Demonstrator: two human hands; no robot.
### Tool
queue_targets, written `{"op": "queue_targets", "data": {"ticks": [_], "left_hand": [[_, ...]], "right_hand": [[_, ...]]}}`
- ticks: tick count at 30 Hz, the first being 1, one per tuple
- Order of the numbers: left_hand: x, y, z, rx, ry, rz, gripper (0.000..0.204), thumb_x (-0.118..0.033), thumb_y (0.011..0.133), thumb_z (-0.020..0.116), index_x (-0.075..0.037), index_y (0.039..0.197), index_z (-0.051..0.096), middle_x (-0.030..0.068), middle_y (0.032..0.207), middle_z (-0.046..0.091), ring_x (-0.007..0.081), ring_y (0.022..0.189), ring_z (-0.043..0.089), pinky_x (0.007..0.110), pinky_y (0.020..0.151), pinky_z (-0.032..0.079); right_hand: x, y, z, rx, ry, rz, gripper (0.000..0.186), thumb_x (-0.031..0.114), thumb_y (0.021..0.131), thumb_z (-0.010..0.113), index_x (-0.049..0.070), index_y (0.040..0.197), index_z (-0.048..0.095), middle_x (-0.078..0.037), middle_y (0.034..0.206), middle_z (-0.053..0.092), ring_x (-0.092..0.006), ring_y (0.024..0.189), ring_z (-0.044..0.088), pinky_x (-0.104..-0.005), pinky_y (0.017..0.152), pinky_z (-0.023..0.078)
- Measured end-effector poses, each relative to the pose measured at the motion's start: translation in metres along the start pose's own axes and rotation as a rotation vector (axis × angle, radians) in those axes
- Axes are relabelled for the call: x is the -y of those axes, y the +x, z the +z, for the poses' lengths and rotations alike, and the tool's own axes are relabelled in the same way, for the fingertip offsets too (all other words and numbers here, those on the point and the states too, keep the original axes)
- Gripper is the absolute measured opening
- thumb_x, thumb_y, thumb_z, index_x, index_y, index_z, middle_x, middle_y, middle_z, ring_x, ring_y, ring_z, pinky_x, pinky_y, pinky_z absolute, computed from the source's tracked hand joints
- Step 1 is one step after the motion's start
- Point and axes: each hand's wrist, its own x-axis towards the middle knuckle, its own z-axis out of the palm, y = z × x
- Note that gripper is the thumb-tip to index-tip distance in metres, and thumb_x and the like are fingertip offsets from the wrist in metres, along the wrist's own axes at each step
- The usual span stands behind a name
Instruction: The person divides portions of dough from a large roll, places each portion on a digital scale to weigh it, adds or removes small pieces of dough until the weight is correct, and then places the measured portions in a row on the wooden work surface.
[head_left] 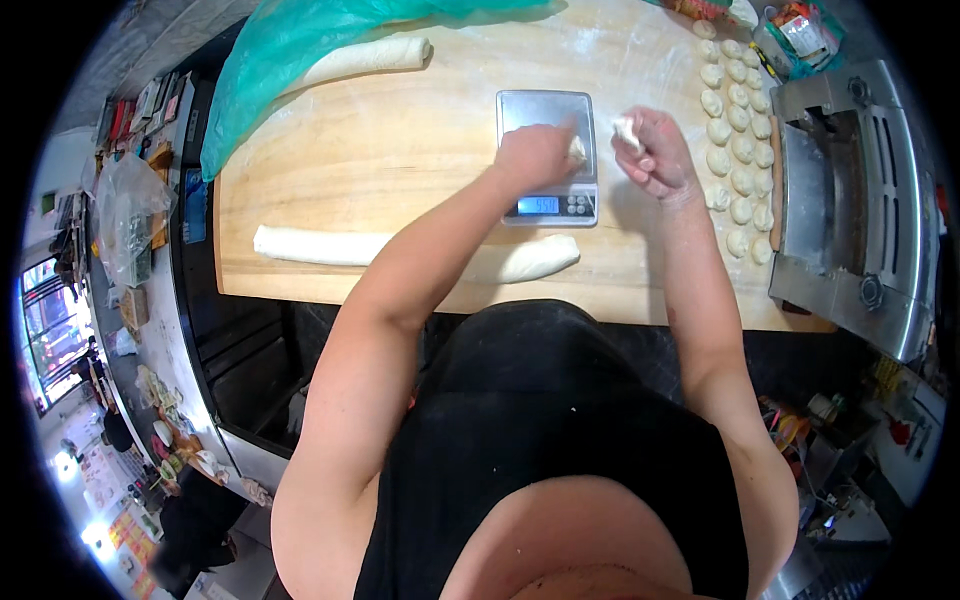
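Note:
My left hand (538, 155) is over the digital kitchen scale (513, 108), its fingertips smeared by motion. Right at those fingertips is a small lump of dough (577, 152); whether they grip it or only touch it I cannot tell. To the right of the scale, my right hand (657, 155) is raised above the board, its fingers closed on a small piece of dough (627, 131). A long dough roll (320, 246) lies near the board's front edge, partly hidden under my left forearm, with its right end (540, 258) just below the scale.
Several dough pieces (740, 180) stand in rows on the wooden board (450, 170) at the right, beside a steel appliance (850, 200). Another thick dough roll (370, 62) lies at the back left, partly under green plastic sheeting (260, 80). A bag-lined container (800, 35) is at the far right corner.

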Motion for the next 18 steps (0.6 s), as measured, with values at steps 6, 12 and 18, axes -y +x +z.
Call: {"op": "queue_targets", "data": {"ticks": [6, 12, 18], "left_hand": [[0.076, -0.049, 0.000, -0.167, -0.418, -0.240, 0.050, -0.044, 0.080, 0.064, -0.008, 0.115, 0.064, 0.0131, 0.089, 0.070, 0.0324, 0.092, 0.066, 0.042, 0.080, 0.051], [0.087, -0.075, 0.016, -0.697, 0.034, 0.185, 0.030, -0.032, 0.088, 0.059, -0.009, 0.102, 0.070, 0.0124, 0.092, 0.070, 0.0369, 0.094, 0.061, 0.045, 0.089, 0.045], [0.010, -0.056, -0.018, -0.047, -1.497, -0.114, 0.028, -0.020, 0.097, 0.054, 0.004, 0.107, 0.063, 0.0134, 0.092, 0.067, 0.0192, 0.084, 0.065, 0.030, 0.075, 0.054]], "right_hand": [[-0.007, -0.004, 0.016, -0.294, -0.194, -0.093, 0.024, 0.016, 0.091, 0.066, -0.006, 0.102, 0.064, -0.004, 0.074, 0.062, -0.0080, 0.058, 0.055, -0.0206, 0.054, 0.047], [-0.032, -0.003, 0.028, -0.272, -0.235, 0.016, 0.024, 0.010, 0.086, 0.069, -0.005, 0.104, 0.066, -0.007, 0.084, 0.067, -0.0096, 0.070, 0.060, -0.0213, 0.065, 0.049], [-0.031, 0.007, 0.050, -0.270, -0.984, -0.199, 0.013, 0.009, 0.076, 0.076, 0.002, 0.084, 0.069, -0.001, 0.076, 0.065, -0.0069, 0.070, 0.056, -0.0220, 0.064, 0.045]]}}
